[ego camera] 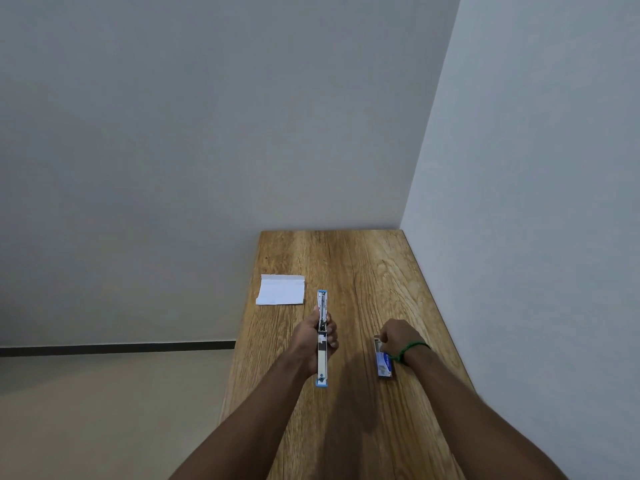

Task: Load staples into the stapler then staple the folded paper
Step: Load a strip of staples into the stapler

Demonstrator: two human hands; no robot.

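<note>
Nearest us, our left hand [317, 336] wraps the middle of the opened-flat stapler [322, 337], its ends jutting near and far. Our right hand [398, 337] curls over the staple box [384, 362] at right; we cannot tell its pinch. The folded paper [281, 289] lies far left on the table [363, 271].

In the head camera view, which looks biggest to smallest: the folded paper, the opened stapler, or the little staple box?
1. Folded paper, largest in area.
2. Stapler, opened flat, longest but narrow.
3. Staple box, smallest, though the right hand hides part of it.

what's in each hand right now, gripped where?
Left hand grips the opened-flat stapler around its middle. Right hand is on the staple box's far end; actual grip can't be told.
</note>
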